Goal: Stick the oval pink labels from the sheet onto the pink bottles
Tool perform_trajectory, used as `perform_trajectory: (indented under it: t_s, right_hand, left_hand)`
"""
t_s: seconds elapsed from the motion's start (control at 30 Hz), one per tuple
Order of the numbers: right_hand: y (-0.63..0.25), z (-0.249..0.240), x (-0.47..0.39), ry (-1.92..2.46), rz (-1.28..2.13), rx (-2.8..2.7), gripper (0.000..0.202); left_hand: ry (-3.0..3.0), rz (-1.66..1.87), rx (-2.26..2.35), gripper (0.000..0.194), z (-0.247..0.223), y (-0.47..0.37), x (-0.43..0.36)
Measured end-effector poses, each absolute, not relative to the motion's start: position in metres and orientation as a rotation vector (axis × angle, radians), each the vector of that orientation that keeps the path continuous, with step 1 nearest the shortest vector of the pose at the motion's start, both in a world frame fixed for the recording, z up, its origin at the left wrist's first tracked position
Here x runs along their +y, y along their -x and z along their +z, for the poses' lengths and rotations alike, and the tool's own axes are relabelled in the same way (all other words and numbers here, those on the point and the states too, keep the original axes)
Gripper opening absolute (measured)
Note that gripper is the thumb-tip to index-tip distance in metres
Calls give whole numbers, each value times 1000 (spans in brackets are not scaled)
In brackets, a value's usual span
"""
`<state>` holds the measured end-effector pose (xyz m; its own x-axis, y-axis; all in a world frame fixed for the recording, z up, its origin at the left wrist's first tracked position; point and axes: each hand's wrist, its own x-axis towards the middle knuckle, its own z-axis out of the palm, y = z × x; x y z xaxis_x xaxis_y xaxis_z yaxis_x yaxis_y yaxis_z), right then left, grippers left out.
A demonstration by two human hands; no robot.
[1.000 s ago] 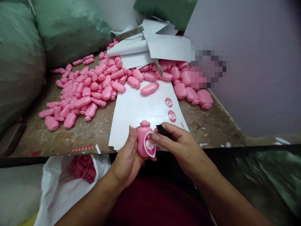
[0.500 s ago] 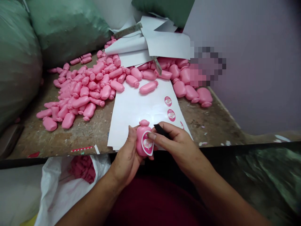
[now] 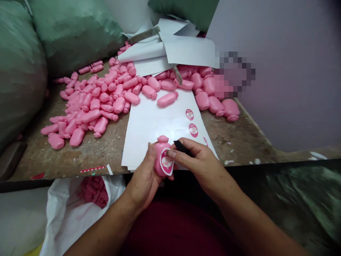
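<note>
Two bare hands meet at the front edge of a cluttered worktop (image 3: 112, 151), where a pink bottle (image 3: 160, 151) is held neck up before a sheet (image 3: 151, 124) of labels. The left hand (image 3: 144, 174), partly closed, cradles the bottle from its left side and beneath, thumb raised beside the shoulder. The right hand (image 3: 199, 158) is nearly closed, its curled fingers around a black piece (image 3: 181, 146), its thumb tip on the upper part of an oval label (image 3: 166, 163) that lies against the bottle's face. The label's lower right edge stands out past the bottle's side; how much of it is stuck down cannot be told.

Near the sheet's right edge are two oval stickers (image 3: 193, 130) and part of a third. A single bottle lies on its side toward the sheet's far end. Dozens more form a heap (image 3: 93, 103) to the left and behind, with others at the right, beneath crumpled papers (image 3: 190, 49). Green sacks (image 3: 80, 32) bulge along the worktop's left and far edges. A red-and-white strip (image 3: 92, 169) lies at the front edge, above an open white bag (image 3: 64, 217) of pink pieces (image 3: 96, 192).
</note>
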<state>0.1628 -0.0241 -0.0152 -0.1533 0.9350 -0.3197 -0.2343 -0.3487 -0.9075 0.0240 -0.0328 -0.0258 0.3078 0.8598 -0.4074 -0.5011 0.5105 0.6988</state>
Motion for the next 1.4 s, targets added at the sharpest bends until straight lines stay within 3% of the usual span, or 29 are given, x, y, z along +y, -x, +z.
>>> perform_trajectory:
  t_s: [0.43,0.67,1.4]
  right_hand:
    - [-163,-21,-25,1174,1647,-915,24]
    - [-165,-20,-24,1124,1715,-890,20]
    - [-162,-15,-23,1239,1580,-1008,25]
  left_hand:
    - [-476,988,847,55,-25,-24,-33]
    - [-501,978,850,37,-29,-24,-31]
    - [-481,973,894,48,-25,-24,-29]
